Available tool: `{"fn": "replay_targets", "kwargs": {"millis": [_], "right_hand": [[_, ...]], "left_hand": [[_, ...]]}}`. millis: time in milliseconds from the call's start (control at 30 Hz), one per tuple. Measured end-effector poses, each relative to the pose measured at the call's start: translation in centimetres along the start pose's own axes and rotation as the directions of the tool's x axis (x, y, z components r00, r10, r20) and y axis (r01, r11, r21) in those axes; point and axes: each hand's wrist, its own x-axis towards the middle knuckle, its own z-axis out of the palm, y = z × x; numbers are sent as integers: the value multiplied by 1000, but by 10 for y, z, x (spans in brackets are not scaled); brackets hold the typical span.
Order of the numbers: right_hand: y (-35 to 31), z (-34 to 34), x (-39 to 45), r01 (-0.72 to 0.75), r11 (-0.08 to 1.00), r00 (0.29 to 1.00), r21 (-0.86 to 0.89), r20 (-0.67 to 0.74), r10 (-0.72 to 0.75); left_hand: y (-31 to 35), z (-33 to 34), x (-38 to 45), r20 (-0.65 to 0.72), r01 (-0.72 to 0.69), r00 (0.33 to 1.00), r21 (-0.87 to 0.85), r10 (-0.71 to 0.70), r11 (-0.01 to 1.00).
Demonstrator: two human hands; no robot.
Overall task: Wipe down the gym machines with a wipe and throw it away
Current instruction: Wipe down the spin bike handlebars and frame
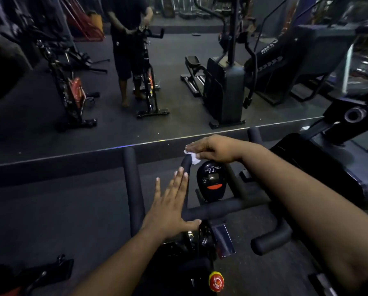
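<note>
Mirrored gym wall ahead; my right hand [213, 148] pinches the wipe [192, 156] on the bike [210, 182] handlebar tip, my left hand [170, 207] spread flat. Wiping underway; other machines and binning remain, I judge.

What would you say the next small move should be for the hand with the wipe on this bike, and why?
Probably draw the right hand back along the inner handlebar prong toward the crossbar. It presses the white wipe only on the prong's tip, so the length below looks not yet covered. The left hand lies flat and open beside that prong, perhaps steadying the bike.
</note>
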Motion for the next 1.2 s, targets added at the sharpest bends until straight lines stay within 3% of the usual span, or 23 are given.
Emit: {"fn": "replay_targets", "kwargs": {"millis": [67, 233, 300, 333, 400, 600, 733, 867, 1033, 1133, 1200], "right_hand": [[9, -2, 0, 9, 1000, 999, -27, -36, -10], [23, 25, -25, 27, 995, 952, -98, -302, -56], [24, 42, -41, -8, 1000, 912, -30, -409, -5], [23, 48, -50, -45, 995, 898, 84, -433, 77], [22, 61, -72, -138, 984, 874, 114, -454, 176], [3, 125, -133, -455, 881, 837, -130, -402, 372], [-24, 128, -152, -494, 850, 835, -182, -372, 405], [-37, 120, -141, -557, 818, 703, -144, -607, 372], [-73, 155, -123, -787, 617, 493, 30, -571, 656], [-92, 171, -133, -686, 727, 633, -12, -502, 589], [-87, 167, -149, -678, 729, 621, 94, -456, 637]], "left_hand": [[1, -1, -1, 7, 12, 1000, 3, -12, 1000], [4, -3, -1, 15, 38, 999, 6, -38, 999], [5, -3, 0, 24, 35, 999, 6, -35, 999], [4, -4, 0, 24, 33, 999, 1, -33, 999], [5, -4, 0, 13, 27, 1000, -14, -27, 1000], [5, -6, 0, 19, 26, 1000, -43, -25, 999], [5, -4, 0, 35, 8, 999, -42, -6, 999], [3, -5, 0, 53, -12, 999, -40, 14, 999], [0, -2, -2, 36, -22, 999, -41, 24, 999], [0, 0, -3, 29, -28, 999, -19, 29, 999], [1, 0, -3, 42, -26, 999, -10, 26, 1000]]}}
